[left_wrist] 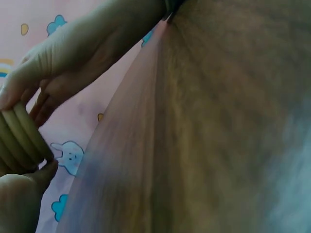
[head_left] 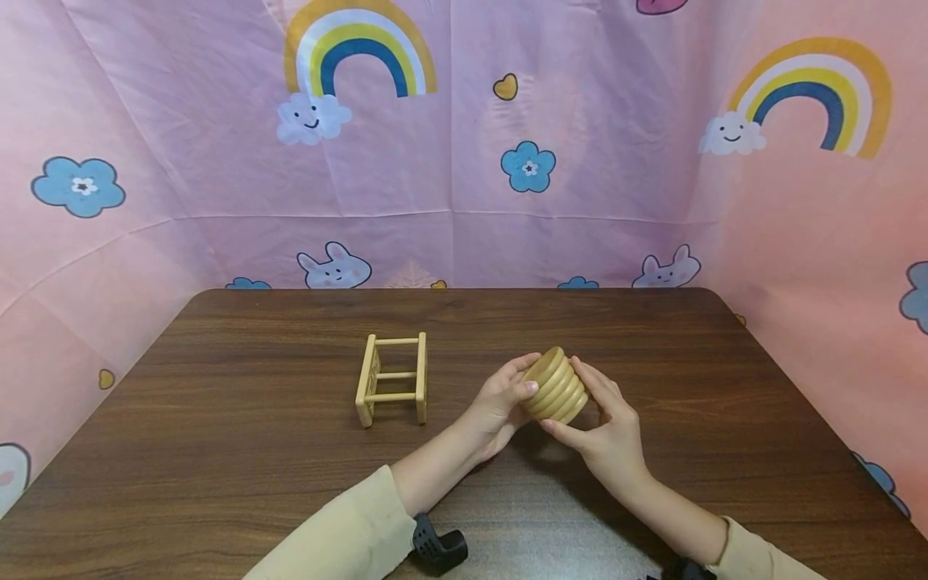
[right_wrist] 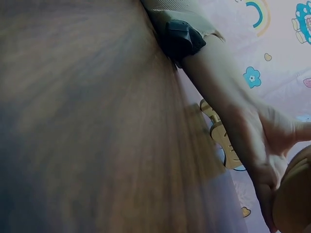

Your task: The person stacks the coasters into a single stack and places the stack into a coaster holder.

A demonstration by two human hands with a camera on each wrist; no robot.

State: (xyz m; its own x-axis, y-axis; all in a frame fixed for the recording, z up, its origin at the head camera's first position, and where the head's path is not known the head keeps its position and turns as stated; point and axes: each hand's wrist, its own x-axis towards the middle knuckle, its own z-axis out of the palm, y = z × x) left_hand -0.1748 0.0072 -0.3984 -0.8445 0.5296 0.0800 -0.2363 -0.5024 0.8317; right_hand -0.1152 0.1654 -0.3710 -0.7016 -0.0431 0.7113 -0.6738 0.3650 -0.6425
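A stack of several round wooden coasters (head_left: 557,388) is held up over the right half of the table, tilted, one flat face turned to the upper left. My left hand (head_left: 500,407) grips its left end, thumb at the near rim and fingers behind. With thumb below and fingers above, my right hand (head_left: 612,431) holds the right side of the stack. In the left wrist view the coasters' rims (left_wrist: 22,138) show between both hands. The right wrist view shows the end coaster (right_wrist: 294,199) against the left palm, cut off by the frame edge.
A small wooden rack (head_left: 421,379) with crossbars and slatted or cut-out sides stands on the brown table (head_left: 217,451), left of the hands. Patterned pink cloth (head_left: 449,242) surrounds the table's back and sides. A black device (head_left: 438,548) is strapped at the left cuff.
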